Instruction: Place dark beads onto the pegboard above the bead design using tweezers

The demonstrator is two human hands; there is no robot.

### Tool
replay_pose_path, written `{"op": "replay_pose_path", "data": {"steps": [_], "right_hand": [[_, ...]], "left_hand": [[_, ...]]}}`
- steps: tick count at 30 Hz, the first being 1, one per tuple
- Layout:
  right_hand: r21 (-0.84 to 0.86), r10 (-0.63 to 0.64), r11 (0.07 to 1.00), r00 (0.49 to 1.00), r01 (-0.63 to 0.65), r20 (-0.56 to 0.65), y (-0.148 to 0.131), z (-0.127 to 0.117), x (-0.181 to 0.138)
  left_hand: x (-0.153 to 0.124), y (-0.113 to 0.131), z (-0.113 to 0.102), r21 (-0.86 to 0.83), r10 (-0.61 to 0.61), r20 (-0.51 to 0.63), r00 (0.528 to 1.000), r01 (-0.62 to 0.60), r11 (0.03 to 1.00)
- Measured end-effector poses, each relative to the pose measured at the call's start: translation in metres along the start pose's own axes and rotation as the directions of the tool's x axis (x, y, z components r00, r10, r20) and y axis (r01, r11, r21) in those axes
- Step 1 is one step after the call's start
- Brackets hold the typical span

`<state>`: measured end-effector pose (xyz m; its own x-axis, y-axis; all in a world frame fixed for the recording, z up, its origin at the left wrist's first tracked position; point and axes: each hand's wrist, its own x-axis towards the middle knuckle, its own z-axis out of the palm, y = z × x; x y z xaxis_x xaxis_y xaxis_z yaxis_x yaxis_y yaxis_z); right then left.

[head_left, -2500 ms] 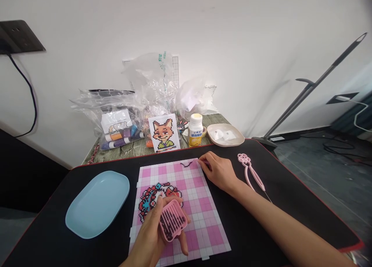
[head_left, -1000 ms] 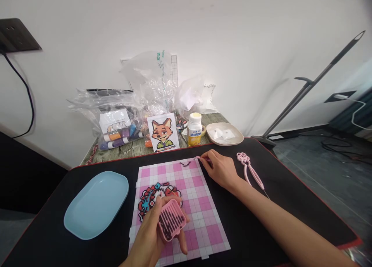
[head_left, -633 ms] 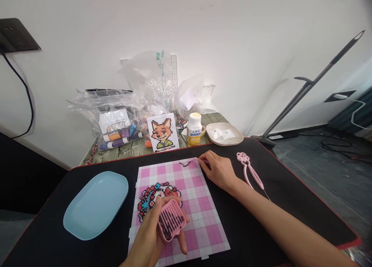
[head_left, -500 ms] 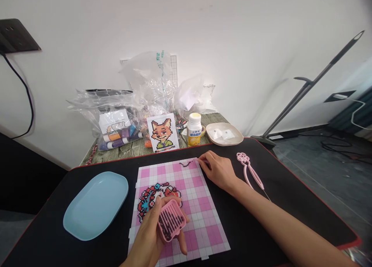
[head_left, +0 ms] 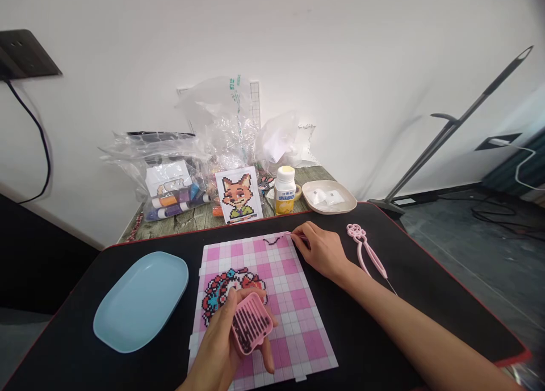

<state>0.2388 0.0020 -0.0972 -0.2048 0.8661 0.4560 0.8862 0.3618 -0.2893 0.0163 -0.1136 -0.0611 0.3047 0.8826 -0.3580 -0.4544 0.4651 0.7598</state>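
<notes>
My left hand (head_left: 227,328) holds a small pink ridged bead tray (head_left: 252,323) with dark beads lying in its grooves. Beneath it lies a pink and white checked pegboard (head_left: 293,300), with a red, blue, white and black bead figure (head_left: 232,283) partly hidden by the hand. At the board's top right edge, my right hand (head_left: 319,246) is closed around a thin pink tool, seemingly tweezers (head_left: 293,235). The tool's tip is by a short curved row of dark beads (head_left: 273,240).
A blue tray (head_left: 140,300) sits left of the board. Pink flower-handled tweezers (head_left: 368,252) lie to the right. Behind are a white bottle (head_left: 285,191), a cream dish (head_left: 328,204) with small packets, a fox picture card (head_left: 239,195) and clear bags (head_left: 170,147) of bead tubes.
Almost nothing differs; the view has shifted very slightly. Both hands keep their places and what they hold.
</notes>
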Motion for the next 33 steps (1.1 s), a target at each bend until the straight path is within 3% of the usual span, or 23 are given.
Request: {"op": "replay_pose_path", "data": {"steps": [12, 33], "right_hand": [[0.001, -0.001, 1.000, 1.000, 0.001, -0.006, 0.000, 0.001, -0.002], [-0.059, -0.025, 0.998, 1.000, 0.025, -0.009, -0.001, 0.001, -0.003]], "left_hand": [[-0.006, 0.007, 0.008, 0.027, -0.014, -0.067, 0.998, 0.016, 1.000], [-0.007, 0.008, 0.010, 0.034, 0.000, -0.075, 0.997, 0.003, 0.999]]}}
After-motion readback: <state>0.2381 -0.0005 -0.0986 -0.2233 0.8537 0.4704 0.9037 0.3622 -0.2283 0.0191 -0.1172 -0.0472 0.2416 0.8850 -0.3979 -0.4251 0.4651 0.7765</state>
